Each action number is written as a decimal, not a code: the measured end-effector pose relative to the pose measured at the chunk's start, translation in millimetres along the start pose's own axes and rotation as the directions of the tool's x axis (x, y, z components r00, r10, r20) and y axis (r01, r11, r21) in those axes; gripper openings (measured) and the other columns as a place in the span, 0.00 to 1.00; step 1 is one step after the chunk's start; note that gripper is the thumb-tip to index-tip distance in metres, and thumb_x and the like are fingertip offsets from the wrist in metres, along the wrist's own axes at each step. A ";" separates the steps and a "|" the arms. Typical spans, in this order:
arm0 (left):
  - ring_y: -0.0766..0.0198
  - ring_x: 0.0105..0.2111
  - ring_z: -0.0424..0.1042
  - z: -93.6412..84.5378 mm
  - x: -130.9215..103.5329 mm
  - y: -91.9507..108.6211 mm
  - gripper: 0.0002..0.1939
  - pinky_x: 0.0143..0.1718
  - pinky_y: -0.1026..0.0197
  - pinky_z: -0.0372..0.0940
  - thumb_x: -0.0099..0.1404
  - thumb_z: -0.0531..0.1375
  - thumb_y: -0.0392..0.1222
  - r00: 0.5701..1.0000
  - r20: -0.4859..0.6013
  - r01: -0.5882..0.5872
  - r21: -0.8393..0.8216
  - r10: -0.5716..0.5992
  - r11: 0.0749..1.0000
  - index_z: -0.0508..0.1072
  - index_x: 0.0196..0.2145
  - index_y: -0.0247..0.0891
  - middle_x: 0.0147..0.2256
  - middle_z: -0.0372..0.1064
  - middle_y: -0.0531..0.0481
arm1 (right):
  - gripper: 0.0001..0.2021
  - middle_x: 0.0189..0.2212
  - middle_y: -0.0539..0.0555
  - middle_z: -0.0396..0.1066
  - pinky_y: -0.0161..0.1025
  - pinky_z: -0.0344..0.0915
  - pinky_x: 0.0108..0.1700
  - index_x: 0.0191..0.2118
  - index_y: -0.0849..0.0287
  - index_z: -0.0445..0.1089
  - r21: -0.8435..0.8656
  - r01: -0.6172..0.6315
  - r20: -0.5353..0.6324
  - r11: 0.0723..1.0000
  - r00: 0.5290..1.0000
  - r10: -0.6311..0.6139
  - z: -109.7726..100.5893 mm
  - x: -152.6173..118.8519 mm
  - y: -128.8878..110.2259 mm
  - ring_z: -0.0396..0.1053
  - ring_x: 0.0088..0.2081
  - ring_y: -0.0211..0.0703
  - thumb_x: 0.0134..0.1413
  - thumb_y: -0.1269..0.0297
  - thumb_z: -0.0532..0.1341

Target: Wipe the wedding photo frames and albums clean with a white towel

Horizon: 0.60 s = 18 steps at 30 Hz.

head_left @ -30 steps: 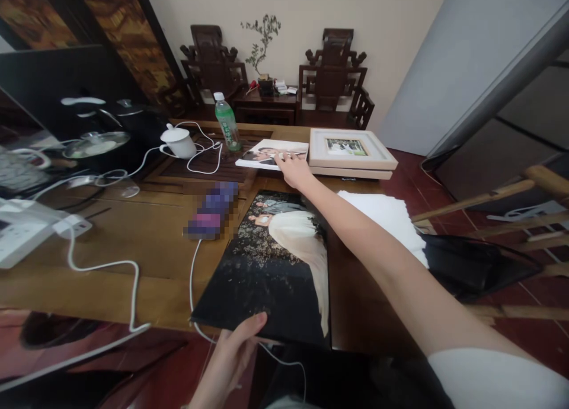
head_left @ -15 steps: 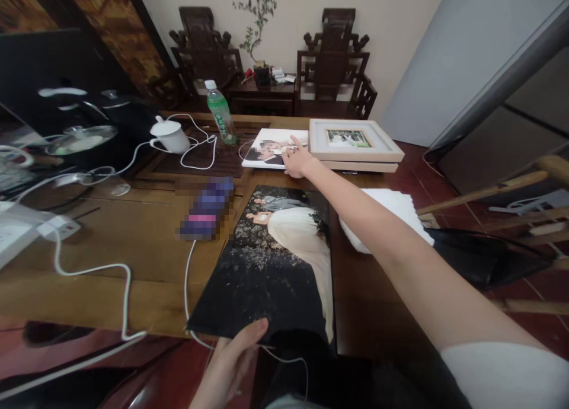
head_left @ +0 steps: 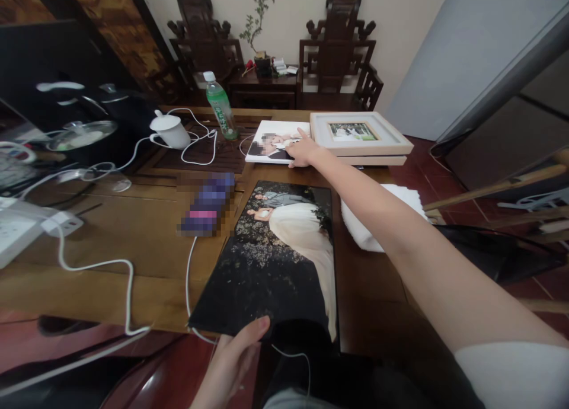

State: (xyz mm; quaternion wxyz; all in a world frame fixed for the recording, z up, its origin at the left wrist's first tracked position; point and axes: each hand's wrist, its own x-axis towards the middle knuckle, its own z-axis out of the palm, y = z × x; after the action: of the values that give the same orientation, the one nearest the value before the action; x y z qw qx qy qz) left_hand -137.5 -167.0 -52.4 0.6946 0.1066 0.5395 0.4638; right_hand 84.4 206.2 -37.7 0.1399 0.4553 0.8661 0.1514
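A large dark photo print of a couple lies on the wooden table, its near edge over the table's front. My left hand grips that near edge, thumb on top. My right hand reaches far across and rests on the right edge of a smaller white-bordered photo, fingers curled over it. This smaller photo lies just left of a light wooden picture frame, which is stacked on another flat piece.
A white folded cloth lies under my right forearm. A green bottle, a white lidded cup, white cables and a blurred object sit on the left. Dark carved chairs stand behind.
My right hand slid from the middle of the smaller photo to its right edge by the frame. The view shifted slightly; my left hand kept its hold.
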 end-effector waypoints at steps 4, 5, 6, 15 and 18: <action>0.42 0.48 0.76 -2.8 1.3 0.2 0.31 0.52 0.47 0.71 0.41 0.73 0.38 1.000 0.020 0.019 0.003 -0.019 1.000 0.78 0.46 0.35 0.39 0.80 0.43 | 0.26 0.47 0.64 0.75 0.71 0.27 0.63 0.53 0.65 0.71 0.015 -0.042 0.009 0.999 0.999 0.042 2.7 5.2 -0.4 0.71 0.50 0.63 0.59 0.49 0.56; 0.42 0.49 0.75 -3.1 1.7 0.2 0.31 0.53 0.47 0.70 0.41 0.73 0.37 1.000 0.016 0.019 -0.002 -0.019 1.000 0.78 0.46 0.35 0.39 0.80 0.43 | 0.26 0.47 0.64 0.75 0.72 0.27 0.63 0.53 0.65 0.71 0.020 -0.046 0.005 0.999 0.999 0.046 3.2 5.4 -0.8 0.71 0.50 0.63 0.59 0.49 0.56; 0.42 0.49 0.75 -3.1 1.9 0.2 0.31 0.53 0.47 0.70 0.41 0.74 0.36 1.000 0.008 0.016 -0.007 -0.016 1.000 0.78 0.46 0.35 0.39 0.80 0.43 | 0.26 0.48 0.64 0.75 0.72 0.26 0.63 0.53 0.65 0.71 0.028 -0.047 -0.004 0.999 0.999 0.047 3.5 5.0 -1.2 0.71 0.50 0.64 0.59 0.49 0.56; 0.43 0.48 0.76 -8.6 5.1 -1.8 0.29 0.51 0.47 0.72 0.45 0.73 0.39 1.000 -0.010 0.000 0.001 0.000 1.000 0.77 0.47 0.42 0.38 0.80 0.46 | 0.27 0.53 0.66 0.71 0.70 0.28 0.64 0.62 0.66 0.61 0.217 -0.055 -0.114 0.975 0.990 0.082 -33.5 -29.4 -5.1 0.66 0.56 0.62 0.60 0.59 0.55; 0.45 0.50 0.74 -18.3 10.4 -4.1 0.28 0.54 0.49 0.70 0.48 0.72 0.39 1.000 -0.012 -0.017 0.003 0.017 1.000 0.77 0.48 0.44 0.42 0.79 0.46 | 0.21 0.53 0.64 0.71 0.70 0.35 0.63 0.58 0.62 0.65 0.279 0.002 -0.279 0.960 0.957 0.079 -61.4 -68.5 -3.1 0.66 0.55 0.60 0.62 0.64 0.52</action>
State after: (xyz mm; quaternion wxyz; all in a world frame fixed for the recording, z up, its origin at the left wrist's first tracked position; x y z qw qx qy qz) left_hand -151.1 -167.8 -69.0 0.6872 0.1093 0.5436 0.4694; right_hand 96.2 139.3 24.4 -0.0550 0.4605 0.8807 0.0964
